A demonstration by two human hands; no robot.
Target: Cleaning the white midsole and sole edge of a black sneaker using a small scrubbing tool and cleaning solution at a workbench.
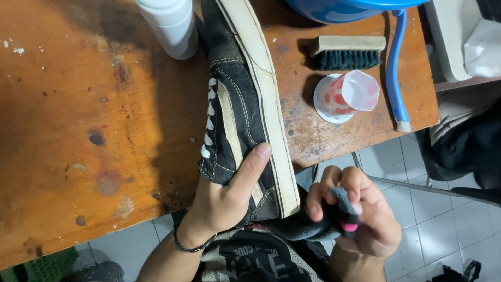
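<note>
Black shoe (237,109) clamped in my left hand (224,201), right hand (360,219) bunching a cloth (318,222); tipped on edge, it could slip.

Your single head-worn camera looks steeply down, close in, over the near edge of the worn orange-brown wooden table (78,104) onto grey floor tiles (449,230) beneath.

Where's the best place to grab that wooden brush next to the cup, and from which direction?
Likely by the wooden back of the brush, gripping across its long sides from above. It lies on its side on the table, bristles toward the paper cup, so the pale wood is exposed beside the blue basin.
</note>
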